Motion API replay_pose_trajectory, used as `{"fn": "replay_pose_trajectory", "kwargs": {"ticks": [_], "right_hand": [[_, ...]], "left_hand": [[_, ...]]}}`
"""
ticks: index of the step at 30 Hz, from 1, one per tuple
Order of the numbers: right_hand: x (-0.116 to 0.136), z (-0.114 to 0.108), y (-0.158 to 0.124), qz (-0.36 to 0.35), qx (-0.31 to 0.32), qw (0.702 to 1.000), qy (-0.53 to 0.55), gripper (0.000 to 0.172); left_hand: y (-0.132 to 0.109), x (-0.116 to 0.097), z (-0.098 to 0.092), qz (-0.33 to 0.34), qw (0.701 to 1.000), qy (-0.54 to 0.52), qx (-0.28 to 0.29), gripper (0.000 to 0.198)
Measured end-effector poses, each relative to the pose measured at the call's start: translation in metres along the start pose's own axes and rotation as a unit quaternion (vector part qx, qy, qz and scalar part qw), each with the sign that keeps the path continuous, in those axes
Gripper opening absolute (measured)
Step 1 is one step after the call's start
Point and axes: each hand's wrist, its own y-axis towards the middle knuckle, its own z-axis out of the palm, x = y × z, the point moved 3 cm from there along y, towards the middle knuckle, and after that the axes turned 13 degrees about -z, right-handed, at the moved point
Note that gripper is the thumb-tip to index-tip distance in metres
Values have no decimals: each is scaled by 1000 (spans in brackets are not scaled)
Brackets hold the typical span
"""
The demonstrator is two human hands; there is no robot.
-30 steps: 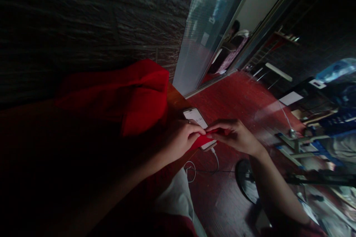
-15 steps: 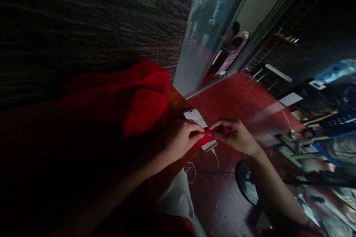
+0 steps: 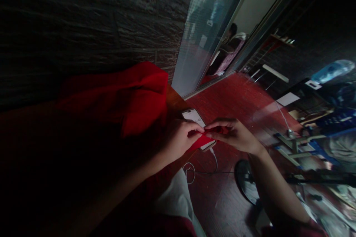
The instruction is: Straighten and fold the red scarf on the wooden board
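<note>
Left hand (image 3: 182,135) & right hand (image 3: 236,134) meet tip to tip, each w/ thumb & forefinger closed on a small red cloth (image 3: 202,141), pinching it btwn them. Cloth sits right of centre, near the right end of the wooden bench (image 3: 175,99), & crosses in front of the lower part of a phone (image 3: 191,114); can't tell if it touches the screen. A bit of red also shows inside the curl of the right hand. Phone is face up, screen lit w/ digits, partly hidden by fingers & cloth; white cable (image 3: 214,159) runs from its near end & loops down nearby.

Left of the hands, a bigger red fabric (image 3: 147,98) lies bunched on the bench, up against the dark textured wall (image 3: 105,26). Far left of bench too dark to make out.

Near side: pale trouser leg (image 3: 178,196), just below the bench edge. Right: reddish floor (image 3: 230,98), w/ round black base (image 3: 244,181) beyond the right forearm. Far side: glass door (image 3: 201,40), a seated person (image 3: 231,31) past it, partly hidden. Far right: blue clear bottle (image 3: 333,71), lying at a slant in view.
</note>
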Motion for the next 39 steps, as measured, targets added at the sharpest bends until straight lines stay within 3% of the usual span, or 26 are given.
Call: {"fn": "replay_pose_trajectory", "kwargs": {"ticks": [5,12,23,30,36,39], "right_hand": [[6,-2,-1,-31,-21,997,-60,27],[13,-1,-2,-75,-11,987,-138,15],[-1,-1,-5,20,-67,996,-61,23],[-5,0,-5,23,-88,996,-23,24],[9,-4,-2,-56,-5,997,-50,30],[14,-7,-1,-91,3,994,-62,29]], "left_hand": [[-1,-3,0,16,1000,4,-1,20],[-1,-2,2,27,1000,-3,-5,18],[-2,-2,0,19,999,-20,-18,14],[-4,-4,-1,5,999,-27,-31,13],[-5,-4,0,24,999,-35,-23,15],[-5,-5,1,38,999,-31,-25,15]]}}
